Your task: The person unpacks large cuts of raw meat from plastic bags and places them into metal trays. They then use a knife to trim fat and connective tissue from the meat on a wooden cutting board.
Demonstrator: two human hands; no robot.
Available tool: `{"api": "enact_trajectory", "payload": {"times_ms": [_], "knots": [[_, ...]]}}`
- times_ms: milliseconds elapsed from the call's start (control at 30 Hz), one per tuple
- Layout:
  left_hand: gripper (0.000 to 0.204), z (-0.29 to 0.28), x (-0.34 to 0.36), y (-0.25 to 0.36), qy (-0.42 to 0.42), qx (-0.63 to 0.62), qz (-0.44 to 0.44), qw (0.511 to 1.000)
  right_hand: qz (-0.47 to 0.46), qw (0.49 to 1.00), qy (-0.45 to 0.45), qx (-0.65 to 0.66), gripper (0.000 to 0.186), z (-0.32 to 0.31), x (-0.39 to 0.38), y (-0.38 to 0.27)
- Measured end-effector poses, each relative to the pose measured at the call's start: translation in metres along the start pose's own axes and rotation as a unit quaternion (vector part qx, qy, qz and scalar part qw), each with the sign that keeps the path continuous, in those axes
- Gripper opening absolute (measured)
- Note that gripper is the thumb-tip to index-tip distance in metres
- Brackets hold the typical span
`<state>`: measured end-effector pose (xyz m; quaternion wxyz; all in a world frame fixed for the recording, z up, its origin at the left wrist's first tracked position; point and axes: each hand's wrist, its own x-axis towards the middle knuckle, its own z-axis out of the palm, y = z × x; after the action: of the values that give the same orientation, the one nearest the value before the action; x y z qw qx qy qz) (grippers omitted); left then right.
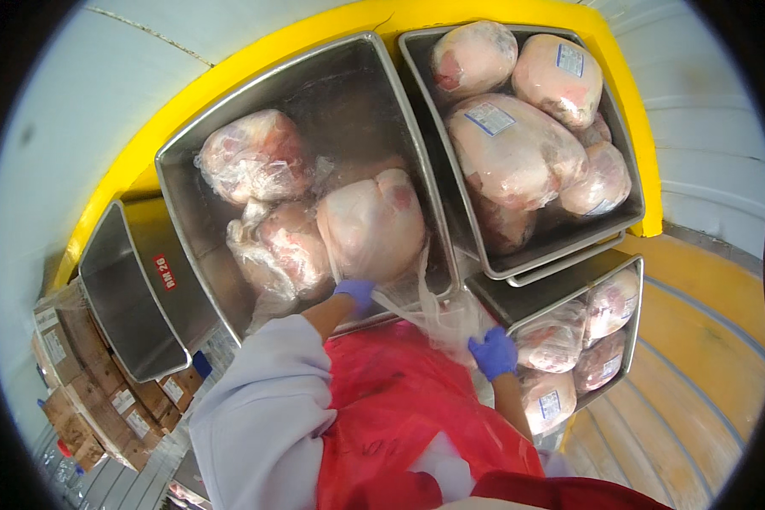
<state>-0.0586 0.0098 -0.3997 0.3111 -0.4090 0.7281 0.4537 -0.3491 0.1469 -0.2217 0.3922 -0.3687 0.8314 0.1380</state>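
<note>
A large pale cut of meat [374,225] in clear wrap lies at the near right of a deep steel tub [361,81]. At its near end my left hand [354,294], in a blue-purple glove, is closed on the clear plastic bag [442,319]. The loose film stretches over the tub's near rim toward my right. Outside that rim my right hand [494,354], gloved alike, is closed on the other end of the film. Two more wrapped cuts lie left of the pale one: a reddish one [259,157] farther off and one in crumpled film [291,246] nearer.
At the far right stands a second steel tub [412,64] holding several labelled, wrapped cuts. A third tub [633,340] with wrapped cuts is below it. To the left are a steel tub [127,289] and stacked cardboard boxes [102,382]. A yellow barrier [306,30] curves behind.
</note>
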Motion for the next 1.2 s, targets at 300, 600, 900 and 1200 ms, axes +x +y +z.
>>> {"api": "enact_trajectory", "payload": {"times_ms": [300, 600, 900, 1200], "knots": [[0.033, -0.117, -0.103, 0.013, -0.163, 0.156, 0.043, 0.973, -0.486, 0.865, 0.113, -0.059, 0.078, 0.047, 0.076, -0.126], [0.034, -0.18, -0.203, 0.02, -0.084, 0.081, 0.092, 0.989, -0.426, 0.891, -0.128, 0.088, 0.044, 0.123, 0.057, -0.165], [0.031, -0.191, -0.246, 0.048, 0.001, -0.117, 0.184, 0.976, -0.354, 0.917, -0.134, 0.127, 0.038, 0.041, 0.016, -0.127], [0.027, -0.197, -0.254, 0.036, 0.008, -0.402, 0.213, 0.89, -0.39, 0.88, -0.095, 0.253, 0.029, -0.043, -0.06, -0.129]]}}
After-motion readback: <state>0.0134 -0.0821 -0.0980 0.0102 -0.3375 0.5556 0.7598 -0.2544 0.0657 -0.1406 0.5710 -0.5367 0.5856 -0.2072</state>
